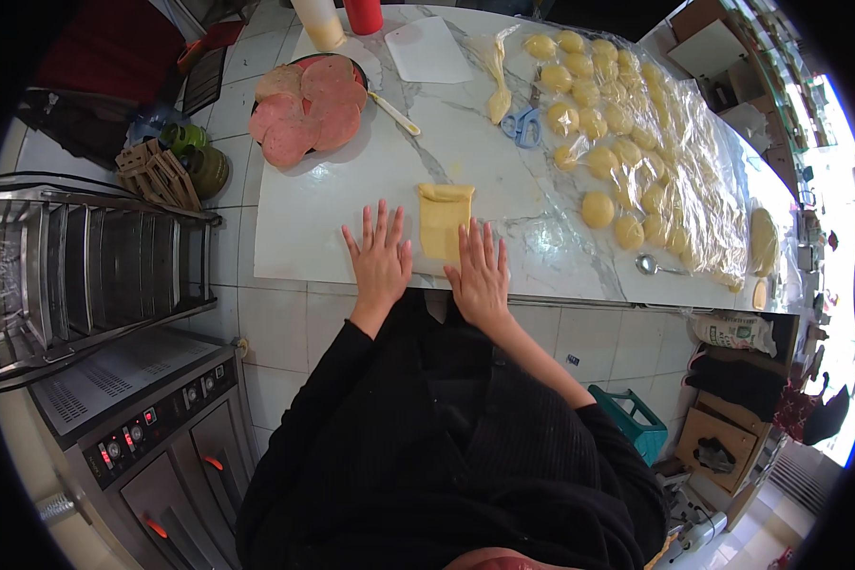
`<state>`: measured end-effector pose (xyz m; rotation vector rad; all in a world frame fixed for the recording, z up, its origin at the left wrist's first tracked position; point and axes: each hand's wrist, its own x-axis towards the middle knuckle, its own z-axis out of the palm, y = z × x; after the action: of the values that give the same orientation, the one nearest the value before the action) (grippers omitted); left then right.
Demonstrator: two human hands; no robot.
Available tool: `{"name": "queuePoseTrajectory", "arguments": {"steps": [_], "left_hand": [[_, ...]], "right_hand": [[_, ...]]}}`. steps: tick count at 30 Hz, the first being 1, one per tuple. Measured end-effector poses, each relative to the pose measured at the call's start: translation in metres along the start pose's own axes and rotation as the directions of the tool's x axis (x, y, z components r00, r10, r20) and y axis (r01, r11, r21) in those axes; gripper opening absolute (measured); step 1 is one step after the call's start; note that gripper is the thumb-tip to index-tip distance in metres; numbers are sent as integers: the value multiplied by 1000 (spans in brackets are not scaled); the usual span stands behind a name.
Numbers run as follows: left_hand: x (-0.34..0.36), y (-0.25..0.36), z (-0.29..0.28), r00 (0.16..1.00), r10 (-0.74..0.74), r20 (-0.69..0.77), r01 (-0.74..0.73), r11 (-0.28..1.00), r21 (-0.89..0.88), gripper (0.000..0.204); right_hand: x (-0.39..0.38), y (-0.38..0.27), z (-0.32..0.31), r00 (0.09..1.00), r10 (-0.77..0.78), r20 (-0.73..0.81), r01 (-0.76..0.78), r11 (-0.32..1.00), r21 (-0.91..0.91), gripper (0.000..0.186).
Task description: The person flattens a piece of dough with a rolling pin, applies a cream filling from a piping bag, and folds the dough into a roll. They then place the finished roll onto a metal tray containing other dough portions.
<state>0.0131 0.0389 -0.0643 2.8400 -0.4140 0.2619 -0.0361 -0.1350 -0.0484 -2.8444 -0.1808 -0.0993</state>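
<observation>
A flat rectangle of yellow dough [444, 228], its far end rolled or folded over, lies on the marble-patterned counter [332, 237] near the front edge. My left hand [377, 256] rests with fingers apart just left of the dough. My right hand [480, 271] has its fingers spread over the dough's lower right edge, touching it. Behind them are a black plate of pink meat slices [304, 114], a cream-handled utensil [394, 114], blue scissors [521, 126] and many dough balls [598, 209], largely under clear plastic. A metal spoon [648, 264] lies at the right.
A white board [427, 52], a pale bottle [321, 24] and a red bottle [363, 14] stand at the back. To the left are a metal rack [95, 275], a steel oven [161, 427] and green gas cylinders [202, 171]. A green stool [636, 418] sits below the counter's right.
</observation>
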Motion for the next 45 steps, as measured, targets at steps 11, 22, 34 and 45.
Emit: {"name": "queuePoseTrajectory", "arguments": {"steps": [11,22,34,45], "left_hand": [[-7,14,-31,984,0,-179,-91,863,-497,52],[-12,18,16,950,257,177,-245,966,-87,56],[8,23,17,982,168,86,-151,972,-182,57],[0,14,15,964,210,162,-185,971,-154,59]], "right_hand": [[-31,41,-23,976,55,-212,-15,983,182,36],[7,49,-16,895,299,-330,-359,924,-135,52],[26,5,9,998,-51,-45,54,995,83,69],[-19,5,1,989,-95,116,84,991,102,74]]}}
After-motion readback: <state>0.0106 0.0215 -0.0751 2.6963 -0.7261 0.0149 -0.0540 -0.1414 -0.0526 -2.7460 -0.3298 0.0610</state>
